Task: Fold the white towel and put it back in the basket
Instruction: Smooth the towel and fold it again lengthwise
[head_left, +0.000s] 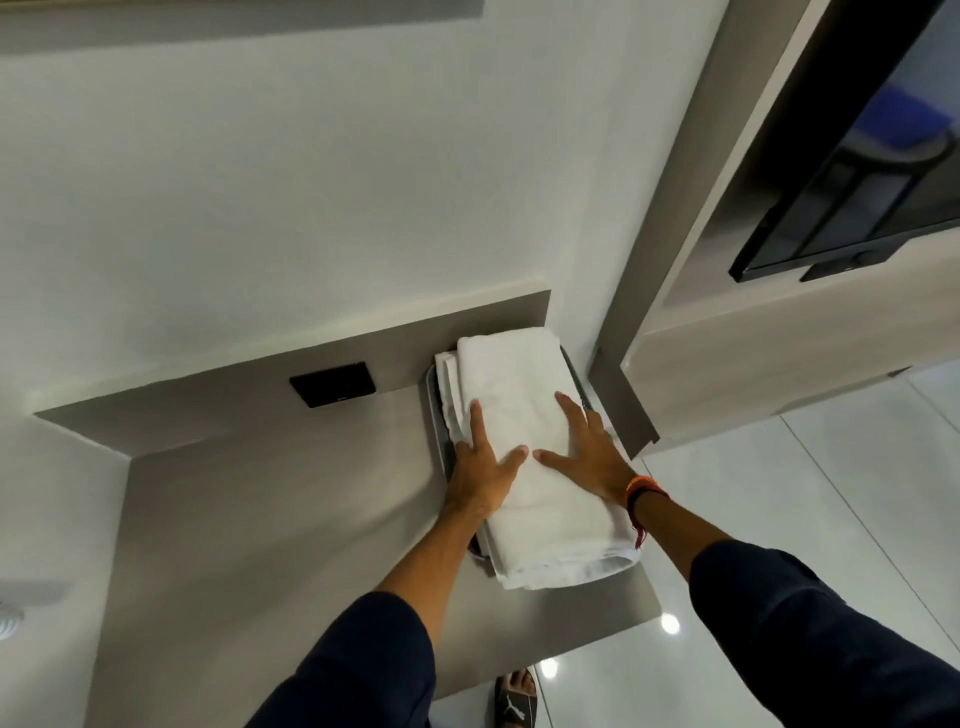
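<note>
A grey bench (270, 519) carries the basket (430, 387). The folded white towel (524, 415) lies in it, long axis running away; left hand (480, 467) and right hand (589, 457) press flat, fingers spread, equally near.

Basket (429, 387) mostly hidden under white towel (524, 415). Sandaled foot (514, 699) cut off at bottom edge. Dark screen (857, 171) cut off at right.

— What colour is the towel (524, 447)?
— Plain white, no pattern, lying in a pale grey basket (430, 387). The desk (270, 509) is a flat grey-beige.
— And the sleeves (831, 639)?
— Dark navy. There's an orange and black band (643, 488) on the right wrist, a black wall plate (332, 384), glossy white floor tiles (831, 493).
</note>
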